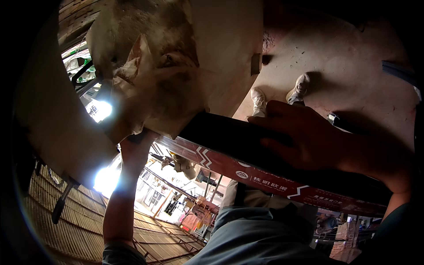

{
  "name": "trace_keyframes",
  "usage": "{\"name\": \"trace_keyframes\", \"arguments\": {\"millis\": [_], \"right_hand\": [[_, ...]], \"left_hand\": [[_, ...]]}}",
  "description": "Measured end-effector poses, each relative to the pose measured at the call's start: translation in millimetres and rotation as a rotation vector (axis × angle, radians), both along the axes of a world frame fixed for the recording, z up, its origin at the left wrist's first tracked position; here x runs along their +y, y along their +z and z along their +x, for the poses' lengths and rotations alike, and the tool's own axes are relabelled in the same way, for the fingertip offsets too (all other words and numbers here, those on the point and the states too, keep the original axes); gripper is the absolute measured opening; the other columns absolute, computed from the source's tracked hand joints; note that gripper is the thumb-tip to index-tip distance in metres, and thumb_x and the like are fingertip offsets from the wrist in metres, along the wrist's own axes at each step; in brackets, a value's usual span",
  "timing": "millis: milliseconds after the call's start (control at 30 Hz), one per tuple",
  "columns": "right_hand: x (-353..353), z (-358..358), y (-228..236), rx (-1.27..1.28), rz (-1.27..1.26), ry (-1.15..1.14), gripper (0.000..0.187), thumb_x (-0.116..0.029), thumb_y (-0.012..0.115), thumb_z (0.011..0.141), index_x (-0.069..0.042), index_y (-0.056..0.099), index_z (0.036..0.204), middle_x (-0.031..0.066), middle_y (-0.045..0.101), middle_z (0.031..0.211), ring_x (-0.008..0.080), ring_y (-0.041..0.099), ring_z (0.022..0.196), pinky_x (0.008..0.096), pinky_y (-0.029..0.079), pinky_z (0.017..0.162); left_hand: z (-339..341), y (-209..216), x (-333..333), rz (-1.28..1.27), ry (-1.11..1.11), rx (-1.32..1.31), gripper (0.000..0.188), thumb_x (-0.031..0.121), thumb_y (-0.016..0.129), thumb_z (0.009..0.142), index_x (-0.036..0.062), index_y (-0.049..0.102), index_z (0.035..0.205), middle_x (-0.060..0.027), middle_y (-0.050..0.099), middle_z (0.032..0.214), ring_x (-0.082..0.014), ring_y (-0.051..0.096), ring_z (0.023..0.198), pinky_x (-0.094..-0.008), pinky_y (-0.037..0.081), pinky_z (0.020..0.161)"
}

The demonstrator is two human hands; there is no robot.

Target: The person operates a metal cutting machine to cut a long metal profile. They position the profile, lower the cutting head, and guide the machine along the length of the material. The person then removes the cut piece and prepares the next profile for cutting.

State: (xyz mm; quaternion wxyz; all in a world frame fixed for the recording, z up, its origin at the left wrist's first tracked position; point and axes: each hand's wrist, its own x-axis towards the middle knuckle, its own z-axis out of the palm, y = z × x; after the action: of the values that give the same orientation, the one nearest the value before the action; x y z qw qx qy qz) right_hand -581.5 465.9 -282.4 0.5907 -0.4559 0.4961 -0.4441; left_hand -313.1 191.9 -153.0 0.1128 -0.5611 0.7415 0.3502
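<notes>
A long dark red box (282, 185) with white print along its side lies slantwise before me, its top face in deep shadow. My right hand (304, 137) reaches over it from the right, fingers at the far edge and thumb on the dark top. Crumpled, stained brown wrapping paper (163, 92) covers the box's left end. My left hand (148, 134) goes in behind that paper at the same end. Its fingers are hidden, so I cannot see what they hold.
Beyond the box, pale shoes (258, 99) stand on a dusty floor (335, 53). A large pale panel (227, 48) is behind the paper. A dark strip (397, 73) lies at the far right. Corrugated roofing (75, 221) and bright workshop clutter (194, 216) show below.
</notes>
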Motion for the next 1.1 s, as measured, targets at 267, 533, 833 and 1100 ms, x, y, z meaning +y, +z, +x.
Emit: {"name": "trace_keyframes", "arguments": {"millis": [267, 533, 833, 1100], "right_hand": [[-20, 17, -8, -0.049, 0.032, 0.0, 0.035, -0.021, 0.06, 0.094, -0.001, 0.061, 0.122, 0.0192, 0.059, 0.1, 0.0334, 0.065, 0.091, 0.0431, 0.054, 0.079], [-40, 29, -8, -0.005, 0.049, 0.034, 0.039, -0.019, 0.062, 0.093, 0.0, 0.059, 0.127, 0.0162, 0.058, 0.096, 0.0295, 0.061, 0.087, 0.0405, 0.051, 0.075], [-38, 39, -8, 0.08, 0.011, -0.064, 0.034, -0.024, 0.062, 0.092, 0.003, 0.064, 0.111, 0.0185, 0.06, 0.1, 0.0329, 0.065, 0.089, 0.0431, 0.053, 0.079], [-21, -26, -2, -0.045, 0.428, 0.428, 0.038, -0.029, 0.06, 0.094, 0.0, 0.066, 0.117, 0.0175, 0.067, 0.105, 0.0269, 0.067, 0.097, 0.0398, 0.053, 0.085]], "left_hand": [[5, 0, -9, 0.051, -0.062, -0.069, 0.045, 0.004, 0.077, 0.082, -0.0062, 0.058, 0.122, -0.0101, 0.067, 0.114, -0.016, 0.063, 0.106, -0.0293, 0.05, 0.091], [-7, 6, -2, 0.058, -0.029, -0.115, 0.042, 0.007, 0.077, 0.085, -0.0063, 0.058, 0.12, -0.0102, 0.068, 0.111, -0.0164, 0.062, 0.106, -0.0302, 0.047, 0.095], [-12, 4, 0, 0.003, -0.042, -0.15, 0.033, 0.001, 0.074, 0.079, -0.0018, 0.06, 0.108, -0.0066, 0.069, 0.085, -0.0118, 0.065, 0.074, -0.0243, 0.051, 0.067], [-16, -2, 0, -0.03, -0.071, -0.099, 0.033, -0.001, 0.074, 0.076, -0.0004, 0.058, 0.105, -0.0069, 0.069, 0.076, -0.011, 0.065, 0.062, -0.0223, 0.051, 0.056]]}}
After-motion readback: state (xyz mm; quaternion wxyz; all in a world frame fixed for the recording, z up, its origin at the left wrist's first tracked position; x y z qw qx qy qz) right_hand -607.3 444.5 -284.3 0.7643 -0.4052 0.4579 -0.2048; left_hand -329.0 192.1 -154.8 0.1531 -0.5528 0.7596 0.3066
